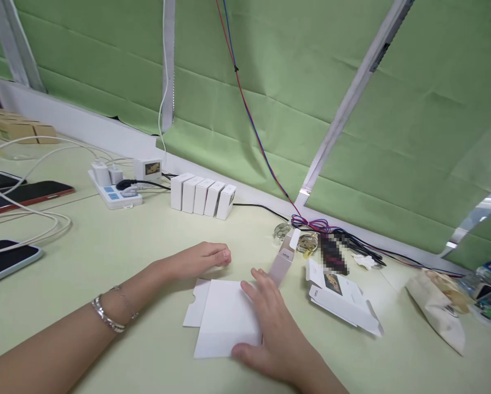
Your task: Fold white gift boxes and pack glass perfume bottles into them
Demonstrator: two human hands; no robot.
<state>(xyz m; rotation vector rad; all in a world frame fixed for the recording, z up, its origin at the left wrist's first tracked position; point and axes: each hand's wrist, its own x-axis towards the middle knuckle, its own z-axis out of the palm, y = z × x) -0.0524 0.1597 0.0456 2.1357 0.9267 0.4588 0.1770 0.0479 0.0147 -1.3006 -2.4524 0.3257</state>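
Observation:
A white flat card piece [225, 323] lies on the pale green table [155, 350], over another white piece with a notched edge [196, 306]. My right hand [270, 323] rests at its right side, fingers spread, thumb on its lower edge and fingertips near the top. Just beyond the fingers is a narrow open white box [281, 264] with its flap up. My left hand [202, 259] lies above the card, fingers curled together; what they hold, if anything, is hidden. Right of my right hand is an unfolded white box [339, 295] with a printed picture.
Several small white boxes [200, 195] stand in a row at the back. Left are a power strip [120, 197], phones [27, 194] and white cables. Two round clear items [307, 242], coiled wires [311, 221] and a cloth bag [436, 306] lie to the right.

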